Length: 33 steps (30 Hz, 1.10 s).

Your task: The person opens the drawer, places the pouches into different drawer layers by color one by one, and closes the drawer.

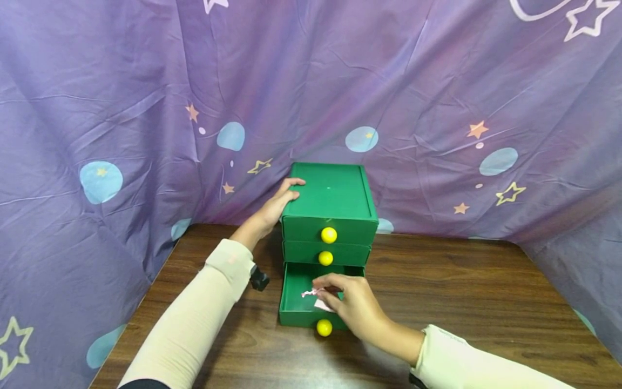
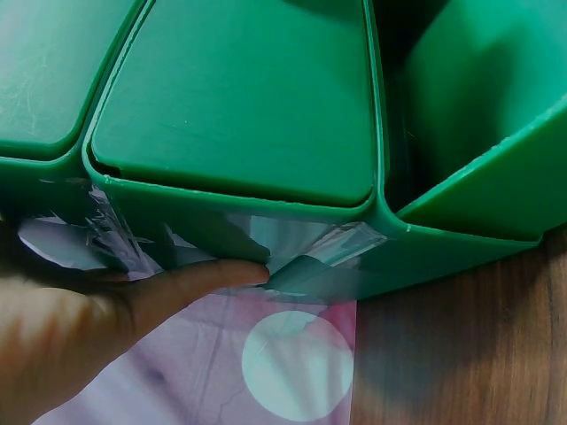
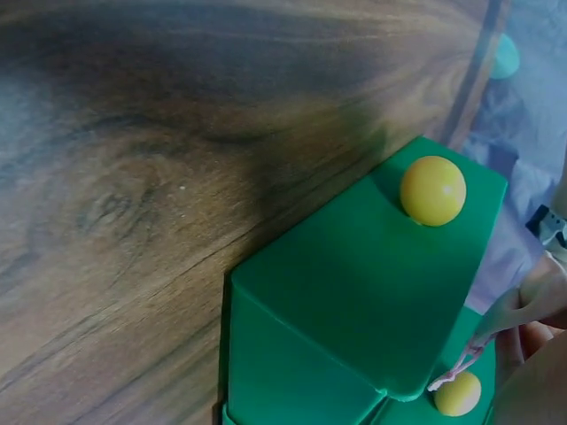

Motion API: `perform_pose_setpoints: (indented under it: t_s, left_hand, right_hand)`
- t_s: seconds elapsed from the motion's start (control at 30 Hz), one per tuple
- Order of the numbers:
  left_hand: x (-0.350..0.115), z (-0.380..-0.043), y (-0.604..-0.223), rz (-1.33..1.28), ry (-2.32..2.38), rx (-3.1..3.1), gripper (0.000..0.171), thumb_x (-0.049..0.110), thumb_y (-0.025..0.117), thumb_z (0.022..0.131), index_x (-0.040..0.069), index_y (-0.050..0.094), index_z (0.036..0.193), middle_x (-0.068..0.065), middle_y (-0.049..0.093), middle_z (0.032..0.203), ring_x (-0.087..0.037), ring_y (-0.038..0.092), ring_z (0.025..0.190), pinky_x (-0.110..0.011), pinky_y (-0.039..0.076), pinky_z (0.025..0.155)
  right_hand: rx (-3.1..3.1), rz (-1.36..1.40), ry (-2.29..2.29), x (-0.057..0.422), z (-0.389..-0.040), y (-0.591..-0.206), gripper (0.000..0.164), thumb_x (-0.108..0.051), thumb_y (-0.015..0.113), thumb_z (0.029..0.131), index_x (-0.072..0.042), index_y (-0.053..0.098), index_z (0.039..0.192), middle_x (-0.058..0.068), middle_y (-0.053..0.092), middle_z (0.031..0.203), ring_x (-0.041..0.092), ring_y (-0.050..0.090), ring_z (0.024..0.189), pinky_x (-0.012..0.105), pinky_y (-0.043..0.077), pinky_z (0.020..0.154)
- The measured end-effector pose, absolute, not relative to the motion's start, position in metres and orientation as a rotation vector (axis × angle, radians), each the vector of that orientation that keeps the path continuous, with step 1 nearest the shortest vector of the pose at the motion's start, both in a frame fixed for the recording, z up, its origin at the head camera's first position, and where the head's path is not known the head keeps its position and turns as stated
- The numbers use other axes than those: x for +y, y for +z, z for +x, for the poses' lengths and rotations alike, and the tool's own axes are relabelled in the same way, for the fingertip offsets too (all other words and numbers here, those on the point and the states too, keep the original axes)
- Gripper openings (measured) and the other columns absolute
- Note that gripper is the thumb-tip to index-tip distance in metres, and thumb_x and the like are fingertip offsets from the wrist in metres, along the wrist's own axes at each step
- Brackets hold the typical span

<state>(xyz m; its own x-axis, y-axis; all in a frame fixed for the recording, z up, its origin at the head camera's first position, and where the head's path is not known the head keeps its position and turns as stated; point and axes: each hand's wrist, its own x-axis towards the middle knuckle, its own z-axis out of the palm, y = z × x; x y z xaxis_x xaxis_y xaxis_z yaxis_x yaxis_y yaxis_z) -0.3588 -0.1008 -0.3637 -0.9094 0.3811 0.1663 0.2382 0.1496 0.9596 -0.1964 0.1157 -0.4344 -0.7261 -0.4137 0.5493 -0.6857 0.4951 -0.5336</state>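
A green drawer unit (image 1: pixel 330 194) with yellow ball knobs stands on the table, its bottom drawer (image 1: pixel 293 297) pulled out and the two above it closed. My left hand (image 1: pixel 272 209) rests against the unit's left side, fingertips at the top edge. In the left wrist view, the straight thumb (image 2: pixel 208 276) lies along the taped side wall. My right hand (image 1: pixel 357 305) is over the bottom drawer and pinches a thin pink cord (image 1: pixel 309 293) between thumb and fingers. A small pale pink flat piece (image 1: pixel 323 306) shows just below the fingers, partly hidden by the thumb.
The unit stands on a dark wood-grain table (image 1: pixel 452 286). Behind it hangs a purple cloth (image 1: pixel 418 102) with stars and blue shapes. The bottom drawer's yellow knob (image 1: pixel 324 327) juts out toward the front.
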Motion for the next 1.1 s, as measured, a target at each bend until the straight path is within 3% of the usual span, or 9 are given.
perform_pose_setpoints:
  t_s: [0.2, 0.73, 1.1]
  left_hand:
    - [-0.102, -0.359, -0.365, 0.623, 1.855, 2.302, 0.048, 0.026, 0.037, 0.106, 0.019, 0.039, 0.153, -0.009, 0.024, 0.167, -0.033, 0.021, 0.152, -0.056, 0.015, 0.123]
    - [-0.101, -0.360, -0.365, 0.622, 1.863, 2.298, 0.047, 0.026, 0.037, 0.106, 0.018, 0.040, 0.153, -0.010, 0.024, 0.165, -0.033, 0.023, 0.150, -0.056, 0.017, 0.122]
    - [-0.102, -0.359, -0.365, 0.609, 1.861, 2.286, 0.047, 0.027, 0.037, 0.106, 0.020, 0.040, 0.153, -0.010, 0.023, 0.166, -0.034, 0.023, 0.150, -0.057, 0.017, 0.121]
  right_hand:
    - [-2.414, 0.904, 1.105, 0.108, -0.202, -0.438, 0.022, 0.000, 0.083, 0.083, -0.008, 0.078, 0.103, 0.001, 0.079, 0.098, 0.007, 0.070, 0.081, 0.020, 0.058, 0.072]
    - [-2.459, 0.882, 1.152, 0.090, -0.218, -0.448, 0.018, -0.003, 0.080, 0.088, -0.007, 0.077, 0.105, 0.002, 0.079, 0.099, 0.010, 0.074, 0.086, 0.021, 0.059, 0.076]
    - [-2.471, 0.818, 1.169, 0.084, -0.228, -0.457, 0.018, -0.001, 0.082, 0.085, -0.005, 0.077, 0.103, 0.002, 0.079, 0.096, 0.014, 0.075, 0.088, 0.026, 0.060, 0.078]
